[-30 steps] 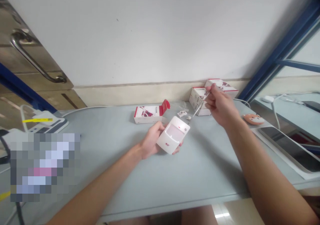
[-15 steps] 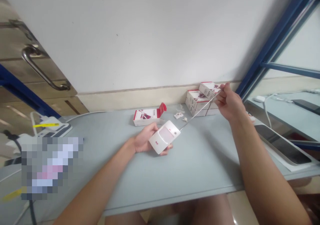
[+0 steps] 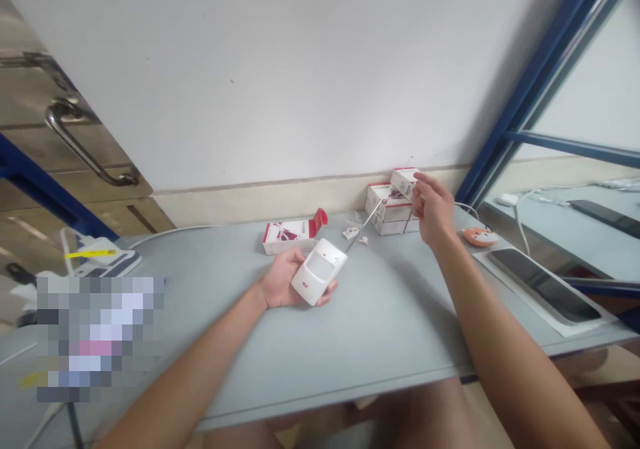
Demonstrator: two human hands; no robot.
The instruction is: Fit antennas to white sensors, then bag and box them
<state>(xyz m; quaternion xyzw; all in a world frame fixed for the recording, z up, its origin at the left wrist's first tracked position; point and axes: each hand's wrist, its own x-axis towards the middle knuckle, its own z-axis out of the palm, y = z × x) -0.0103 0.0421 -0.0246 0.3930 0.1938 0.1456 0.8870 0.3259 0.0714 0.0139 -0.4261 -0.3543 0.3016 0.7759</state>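
Cradling a white motion sensor [image 3: 319, 272] mid-desk [image 3: 240, 329], the left hand [image 3: 283, 282] lies closest, its long axis slanting toward the far right, while the half-open, empty right hand [image 3: 434, 212] hovers above the stacked boxes [image 3: 387, 210] beyond a thin metal rod [image 3: 364, 226].

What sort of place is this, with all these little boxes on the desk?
Probably a small office or electronics workroom, though I can't be certain. A grey desk holds stacked product boxes, a white motion sensor sits in the person's left hand, and a dark tablet lies nearby.
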